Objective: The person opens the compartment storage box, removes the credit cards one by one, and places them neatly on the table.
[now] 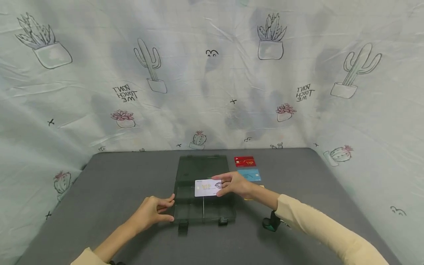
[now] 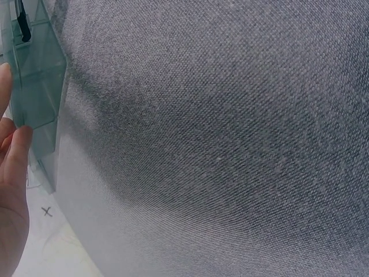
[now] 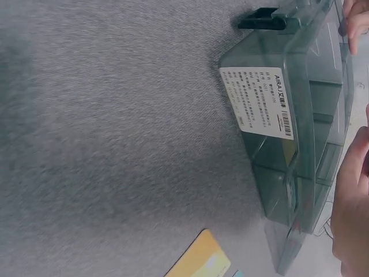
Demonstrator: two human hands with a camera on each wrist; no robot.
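My right hand (image 1: 232,182) pinches a white VIP card (image 1: 206,187) by its right end, above a transparent dark green plastic box (image 1: 185,211). The box stands with its lid (image 1: 202,165) folded back flat behind it, and dividers split its inside. At the box's left wall, my left hand (image 1: 152,211) holds the edge with thumb and fingertips. In the right wrist view, the right hand (image 3: 353,202) shows at the right edge, its card out of sight. Only part of the left hand (image 2: 12,184) appears in the left wrist view, beside the box wall (image 2: 43,75).
Right of the box lie a red VIP card (image 1: 244,161), a blue card (image 1: 250,175) and a yellow card (image 3: 202,257), partly covered by the right forearm in the head view. Two latches (image 1: 223,221) hang at the box's front. A grey cloth-covered table (image 1: 126,173) meets a printed curtain (image 1: 232,121).
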